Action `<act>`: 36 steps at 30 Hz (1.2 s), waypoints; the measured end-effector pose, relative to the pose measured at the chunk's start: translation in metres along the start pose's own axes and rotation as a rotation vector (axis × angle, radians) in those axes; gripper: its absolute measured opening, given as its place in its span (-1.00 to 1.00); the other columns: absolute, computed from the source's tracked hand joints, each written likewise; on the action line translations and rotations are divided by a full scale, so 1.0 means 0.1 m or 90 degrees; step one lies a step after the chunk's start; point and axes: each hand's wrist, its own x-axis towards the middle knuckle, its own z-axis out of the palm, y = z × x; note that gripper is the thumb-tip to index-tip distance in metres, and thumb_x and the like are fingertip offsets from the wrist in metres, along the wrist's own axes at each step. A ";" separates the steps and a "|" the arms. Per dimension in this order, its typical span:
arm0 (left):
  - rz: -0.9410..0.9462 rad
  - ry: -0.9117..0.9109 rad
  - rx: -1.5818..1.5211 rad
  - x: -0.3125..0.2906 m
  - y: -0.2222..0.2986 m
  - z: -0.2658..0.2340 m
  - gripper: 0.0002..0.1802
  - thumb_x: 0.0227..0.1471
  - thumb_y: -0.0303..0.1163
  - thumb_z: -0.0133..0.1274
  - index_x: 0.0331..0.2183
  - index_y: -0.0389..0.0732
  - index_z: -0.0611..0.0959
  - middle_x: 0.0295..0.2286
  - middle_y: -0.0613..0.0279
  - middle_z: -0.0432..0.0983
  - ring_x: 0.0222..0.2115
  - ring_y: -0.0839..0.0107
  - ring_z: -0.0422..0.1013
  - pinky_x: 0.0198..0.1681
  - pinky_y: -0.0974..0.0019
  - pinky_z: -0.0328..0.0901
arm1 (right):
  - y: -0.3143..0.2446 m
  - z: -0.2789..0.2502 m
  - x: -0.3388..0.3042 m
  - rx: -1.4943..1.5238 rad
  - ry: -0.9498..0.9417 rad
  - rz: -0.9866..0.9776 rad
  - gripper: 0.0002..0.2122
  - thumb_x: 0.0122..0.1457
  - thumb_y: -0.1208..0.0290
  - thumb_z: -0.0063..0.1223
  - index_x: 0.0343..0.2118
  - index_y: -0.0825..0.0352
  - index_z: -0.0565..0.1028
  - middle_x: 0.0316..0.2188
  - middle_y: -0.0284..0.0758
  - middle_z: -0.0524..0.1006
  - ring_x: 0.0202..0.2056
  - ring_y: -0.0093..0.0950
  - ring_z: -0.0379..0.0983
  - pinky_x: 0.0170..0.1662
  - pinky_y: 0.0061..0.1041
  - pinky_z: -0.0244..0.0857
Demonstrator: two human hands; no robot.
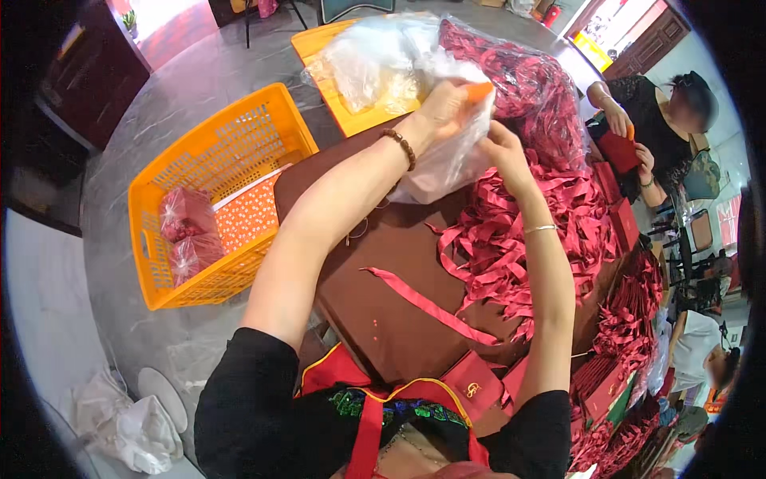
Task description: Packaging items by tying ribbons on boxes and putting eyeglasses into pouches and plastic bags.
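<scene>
Both my hands are raised over the far part of the brown table, holding a clear plastic bag that hangs between them. My left hand, with an orange cover on one fingertip, pinches the bag's upper edge. On the bag's other side, the fingers of my right hand close on its edge; their tips are partly hidden. Beneath my right forearm lies a heap of red ribbons. One loose red ribbon strip stretches across the table nearer to me.
An orange plastic crate at left holds bagged red items. Clear bags lie on a yellow table beyond, beside a large bag of red ribbons. Red boxes sit near me. A co-worker holds a dark red pouch.
</scene>
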 end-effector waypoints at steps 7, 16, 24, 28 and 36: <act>0.022 -0.110 0.942 -0.08 0.15 0.36 -0.66 -0.21 -0.24 0.14 -0.43 -0.33 0.58 -0.48 0.09 0.52 -0.47 0.45 0.43 -0.36 0.39 0.30 | 0.24 -0.25 0.13 -0.273 0.205 -0.072 -0.80 -0.07 0.34 0.13 -0.57 0.37 0.41 -0.66 -0.35 0.40 -0.54 -0.64 0.28 -0.46 -0.56 0.16; 0.039 0.056 0.709 0.01 0.42 -0.09 -0.65 -0.15 -0.42 0.10 -0.21 -0.24 0.54 -0.35 0.23 0.50 -0.35 0.53 0.38 -0.28 0.46 0.24 | 0.07 -0.13 0.29 -0.461 0.191 0.007 -0.65 -0.09 0.16 0.16 -0.62 0.42 0.42 -0.69 -0.39 0.35 -0.56 -0.60 0.25 -0.44 -0.54 0.16; 0.074 0.082 0.762 0.08 0.34 -0.09 -0.74 -0.06 -0.37 0.07 -0.31 -0.31 0.55 -0.38 0.21 0.48 -0.39 0.50 0.40 -0.30 0.45 0.27 | 0.24 -0.16 0.48 -0.122 0.163 -0.137 -0.73 -0.05 0.52 0.12 -0.23 0.36 0.42 -0.37 -0.36 0.49 -0.30 -0.54 0.40 -0.16 -0.59 0.24; 0.070 0.066 0.692 0.07 0.56 -0.24 -0.80 -0.11 -0.37 0.11 -0.41 -0.30 0.56 -0.49 0.28 0.50 -0.47 0.48 0.41 -0.39 0.44 0.29 | 0.08 -0.34 0.41 -0.035 0.153 -0.064 -0.90 -0.02 0.54 0.05 -0.41 0.34 0.41 -0.46 -0.43 0.46 -0.40 -0.61 0.36 -0.29 -0.65 0.23; 0.101 0.027 0.562 -0.36 0.57 0.25 -0.51 -0.25 -0.52 0.06 -0.14 -0.33 0.44 -0.29 0.17 0.47 -0.20 0.35 0.36 -0.07 0.26 0.21 | -0.44 -0.05 0.18 0.018 0.267 -0.175 -0.75 0.00 0.45 0.06 -0.23 0.38 0.43 -0.41 -0.43 0.48 -0.39 -0.65 0.35 -0.31 -0.69 0.20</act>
